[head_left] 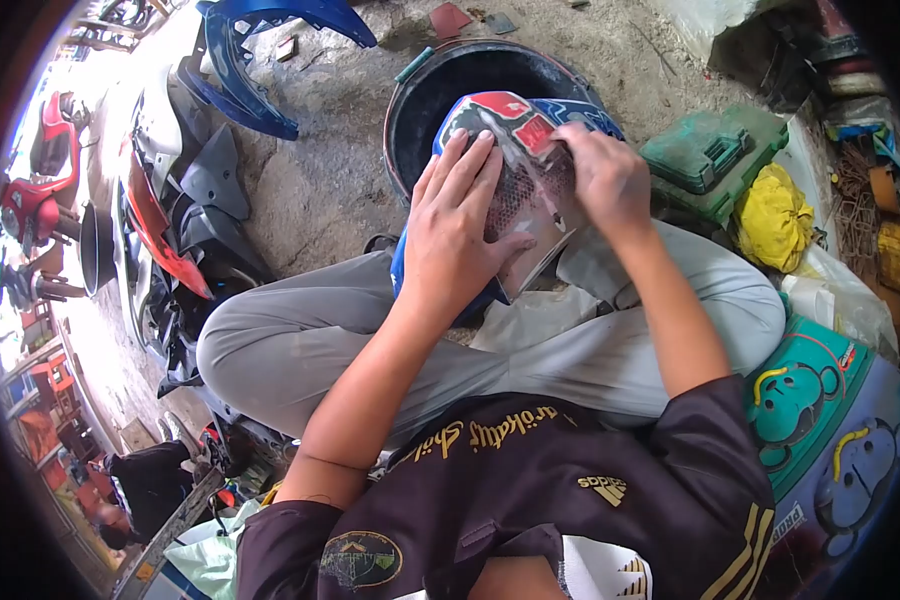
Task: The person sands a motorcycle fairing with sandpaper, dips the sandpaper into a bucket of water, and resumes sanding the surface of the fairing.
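A motorcycle body panel point(515, 205), with blue edges, red and white graphics and a dark honeycomb-patterned patch, rests tilted over my lap and the near rim of a black tub point(400, 140). My left hand point(458, 215) lies on the panel's left part, fingers stretched out and thumb spread. At the panel's upper right, my right hand point(608, 180) has its fingers curled and pressed together against the surface beside a red patch. Whatever those fingertips may hold is hidden.
Blue curved panels point(245, 70) lie on the concrete floor beyond the tub. Dark and orange body parts point(170, 230) are piled at left. At right are a green tool case point(715, 155), a yellow bag point(775, 218) and a teal cartoon-printed surface point(805, 390).
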Demonstrator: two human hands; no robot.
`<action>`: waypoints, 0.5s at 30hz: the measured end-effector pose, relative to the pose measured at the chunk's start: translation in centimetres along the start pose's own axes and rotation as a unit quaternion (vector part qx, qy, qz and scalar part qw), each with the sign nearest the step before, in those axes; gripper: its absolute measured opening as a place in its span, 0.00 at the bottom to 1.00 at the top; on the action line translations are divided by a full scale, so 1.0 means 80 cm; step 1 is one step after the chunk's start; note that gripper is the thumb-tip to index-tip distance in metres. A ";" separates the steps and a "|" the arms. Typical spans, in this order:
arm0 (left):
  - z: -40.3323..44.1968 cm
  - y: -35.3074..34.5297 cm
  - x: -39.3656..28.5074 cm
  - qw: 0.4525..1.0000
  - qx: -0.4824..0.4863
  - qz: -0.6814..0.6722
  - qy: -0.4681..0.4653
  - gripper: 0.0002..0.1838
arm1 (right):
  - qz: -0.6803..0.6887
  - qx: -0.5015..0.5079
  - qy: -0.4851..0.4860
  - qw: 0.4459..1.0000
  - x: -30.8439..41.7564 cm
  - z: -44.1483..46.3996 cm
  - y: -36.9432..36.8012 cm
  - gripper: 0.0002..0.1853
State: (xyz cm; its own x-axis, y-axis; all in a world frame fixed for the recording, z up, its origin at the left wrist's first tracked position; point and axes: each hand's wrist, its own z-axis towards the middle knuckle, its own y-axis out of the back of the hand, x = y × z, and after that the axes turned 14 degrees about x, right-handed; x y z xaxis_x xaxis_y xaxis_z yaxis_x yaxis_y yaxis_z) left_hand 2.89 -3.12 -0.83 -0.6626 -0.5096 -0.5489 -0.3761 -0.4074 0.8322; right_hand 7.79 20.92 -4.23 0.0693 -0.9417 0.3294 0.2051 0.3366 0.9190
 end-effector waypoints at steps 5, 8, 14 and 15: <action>0.003 0.003 -0.003 1.000 0.002 0.002 0.002 0.54 | -0.004 0.006 0.050 0.999 0.027 -0.011 0.001 0.14; 0.004 0.002 -0.004 1.000 0.000 0.007 -0.001 0.54 | 0.001 0.005 0.004 1.000 0.000 -0.006 0.001 0.16; 0.003 0.001 -0.002 1.000 0.001 0.006 0.000 0.55 | -0.008 -0.016 0.042 0.999 0.020 -0.011 -0.003 0.17; 0.002 0.001 -0.002 1.000 0.002 0.009 0.001 0.55 | -0.003 -0.013 0.037 0.999 0.015 -0.011 -0.003 0.18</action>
State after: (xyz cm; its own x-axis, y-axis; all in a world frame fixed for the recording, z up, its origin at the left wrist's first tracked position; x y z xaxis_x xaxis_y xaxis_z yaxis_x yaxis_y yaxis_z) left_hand 2.85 -2.97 -0.64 -0.6687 -0.5177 -0.5336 -0.3671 -0.3943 0.8425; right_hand 8.65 19.68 -4.24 0.1395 -0.9419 0.3056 0.2312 0.3311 0.9148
